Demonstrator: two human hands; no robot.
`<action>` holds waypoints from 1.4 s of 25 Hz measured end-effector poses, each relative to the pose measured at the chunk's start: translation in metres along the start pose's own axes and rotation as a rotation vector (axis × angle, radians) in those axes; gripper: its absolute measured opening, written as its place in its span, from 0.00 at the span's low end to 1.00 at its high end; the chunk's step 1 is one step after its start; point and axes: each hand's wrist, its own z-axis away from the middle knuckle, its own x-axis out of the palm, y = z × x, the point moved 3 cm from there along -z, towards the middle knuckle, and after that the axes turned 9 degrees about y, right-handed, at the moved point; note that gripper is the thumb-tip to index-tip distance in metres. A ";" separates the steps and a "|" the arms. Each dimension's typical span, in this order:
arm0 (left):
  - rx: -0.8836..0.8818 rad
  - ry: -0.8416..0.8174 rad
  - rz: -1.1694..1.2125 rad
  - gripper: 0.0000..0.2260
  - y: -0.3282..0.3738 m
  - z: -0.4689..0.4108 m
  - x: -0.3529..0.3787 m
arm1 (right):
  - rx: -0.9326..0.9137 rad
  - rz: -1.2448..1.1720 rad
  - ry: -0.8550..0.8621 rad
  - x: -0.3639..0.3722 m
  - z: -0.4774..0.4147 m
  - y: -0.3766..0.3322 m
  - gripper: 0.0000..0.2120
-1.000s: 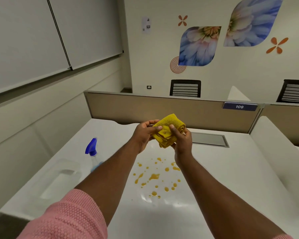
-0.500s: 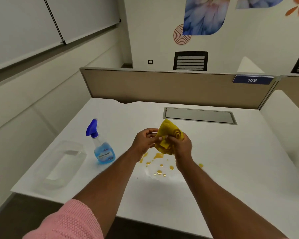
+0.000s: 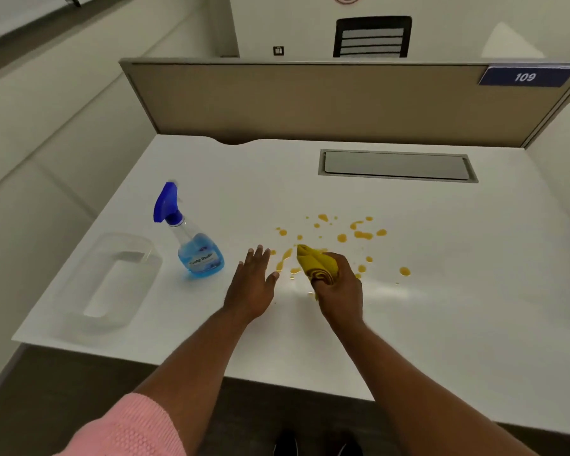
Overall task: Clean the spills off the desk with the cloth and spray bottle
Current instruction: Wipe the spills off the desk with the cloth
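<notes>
Orange-yellow spills (image 3: 362, 234) dot the middle of the white desk (image 3: 441, 291). My right hand (image 3: 339, 291) grips a folded yellow cloth (image 3: 316, 266) just above the desk at the near left edge of the spills. My left hand (image 3: 252, 284) is flat and open with fingers apart, palm down, a little left of the cloth and holding nothing. A clear spray bottle (image 3: 195, 245) with blue liquid and a blue trigger head stands upright on the desk, to the left of my left hand.
A clear plastic tray (image 3: 112, 284) lies near the desk's left front corner. A grey cable hatch (image 3: 397, 166) is set into the desk at the back. A beige partition (image 3: 310, 100) with a "109" label closes the far side.
My left hand let go of the cloth and spread open to the left. My right hand lowered the cloth toward the spills. The view tilted down.
</notes>
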 end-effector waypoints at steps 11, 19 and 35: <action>0.133 -0.089 -0.240 0.27 -0.066 0.004 0.051 | -0.403 0.417 -0.347 0.067 0.057 0.068 0.36; 0.166 -0.050 -0.252 0.26 -0.072 0.006 0.055 | -0.565 0.713 -0.341 0.093 0.057 0.076 0.28; 0.141 -0.033 -0.203 0.27 -0.075 0.006 0.061 | -0.292 0.810 -0.037 0.058 0.016 0.089 0.29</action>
